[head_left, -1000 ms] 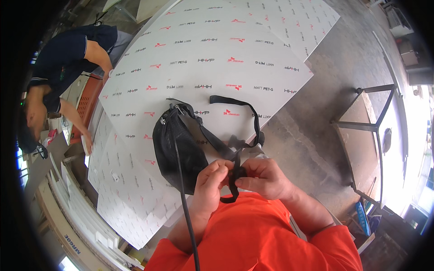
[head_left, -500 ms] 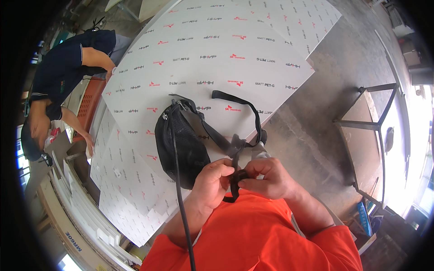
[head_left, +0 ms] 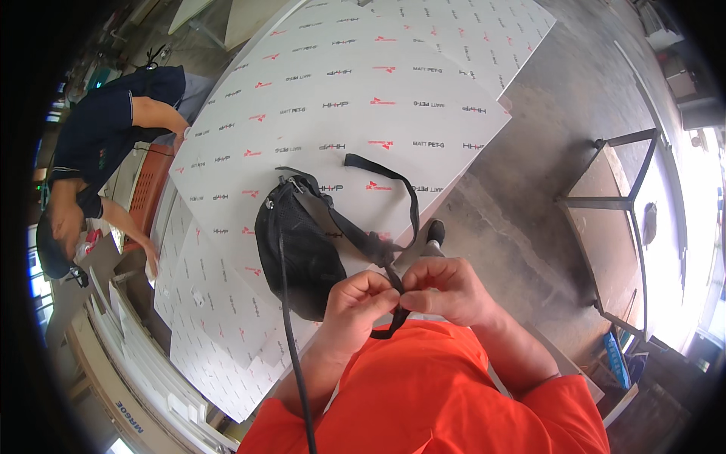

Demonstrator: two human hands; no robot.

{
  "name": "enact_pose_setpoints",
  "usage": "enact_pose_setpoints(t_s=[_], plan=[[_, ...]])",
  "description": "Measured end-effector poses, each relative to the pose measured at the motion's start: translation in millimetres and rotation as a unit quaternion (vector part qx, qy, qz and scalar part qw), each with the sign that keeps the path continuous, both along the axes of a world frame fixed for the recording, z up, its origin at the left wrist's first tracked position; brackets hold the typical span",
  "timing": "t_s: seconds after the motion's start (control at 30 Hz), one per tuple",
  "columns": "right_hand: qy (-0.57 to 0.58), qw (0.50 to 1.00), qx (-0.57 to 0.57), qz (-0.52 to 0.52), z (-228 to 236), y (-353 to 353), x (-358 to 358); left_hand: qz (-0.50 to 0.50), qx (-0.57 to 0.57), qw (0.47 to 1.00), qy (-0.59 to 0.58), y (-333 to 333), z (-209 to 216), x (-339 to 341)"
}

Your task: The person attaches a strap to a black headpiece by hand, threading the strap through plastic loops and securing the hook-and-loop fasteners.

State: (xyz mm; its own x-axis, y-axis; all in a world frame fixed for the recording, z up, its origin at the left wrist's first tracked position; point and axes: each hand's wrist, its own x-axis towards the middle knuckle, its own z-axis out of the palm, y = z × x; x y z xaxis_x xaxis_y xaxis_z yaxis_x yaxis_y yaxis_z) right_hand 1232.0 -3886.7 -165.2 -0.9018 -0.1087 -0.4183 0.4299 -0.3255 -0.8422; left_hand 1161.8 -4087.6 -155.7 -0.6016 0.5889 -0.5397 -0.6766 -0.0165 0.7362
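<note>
The left hand (head_left: 354, 309) and right hand (head_left: 446, 290) pinch a black strap (head_left: 392, 277) — fingertips close together — before an orange shirt (head_left: 423, 390); the black bag (head_left: 299, 257) lies on white boards (head_left: 333, 87), beside the left hand.

Beside the near edge of the panel stack (head_left: 302, 125), part of the black webbing strap (head_left: 388, 333) is covered by the left grip (head_left: 355, 306) and right grip (head_left: 448, 293). The black cord (head_left: 295, 348) is cut off by the view's lower edge, the stack's far end by the upper one. The leg (head_left: 433, 249) above the shoe (head_left: 435, 231) is mostly hidden.
</note>
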Motion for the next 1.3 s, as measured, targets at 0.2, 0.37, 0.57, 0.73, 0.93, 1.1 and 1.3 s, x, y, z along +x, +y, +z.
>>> enact_pose_setpoints(t_s=[0.2, 0.37, 0.57, 0.73, 0.93, 1.1, 1.3], plan=[[-0.018, 0.998, 0.059, 0.003, 14, 8, -7, -0.008, -0.005, 0.999, 0.041, 1, -7, 9], [0.103, 0.969, 0.224, -0.016, 16, 4, -4, 0.015, -0.019, 0.998, 0.059, 7, -6, 17], [0.26, 0.83, 0.493, -0.032, 28, -6, -7, 0.0, -0.096, 0.968, 0.233, 12, -7, 22], [0.281, 0.803, 0.522, -0.052, 27, -11, -8, -0.002, -0.104, 0.958, 0.267, 12, -10, 23], [0.072, 0.956, 0.274, -0.075, 16, 0, -12, 0.091, 0.017, 0.993, 0.079, 17, -10, 19], [-0.021, 0.985, -0.124, -0.118, -17, 5, -10, 0.062, 0.007, 0.998, 0.032, 15, -15, 2], [-0.038, 0.974, -0.22, -0.045, -5, 11, -7, 0.016, -0.035, 0.995, 0.094, 18, -5, -7]])
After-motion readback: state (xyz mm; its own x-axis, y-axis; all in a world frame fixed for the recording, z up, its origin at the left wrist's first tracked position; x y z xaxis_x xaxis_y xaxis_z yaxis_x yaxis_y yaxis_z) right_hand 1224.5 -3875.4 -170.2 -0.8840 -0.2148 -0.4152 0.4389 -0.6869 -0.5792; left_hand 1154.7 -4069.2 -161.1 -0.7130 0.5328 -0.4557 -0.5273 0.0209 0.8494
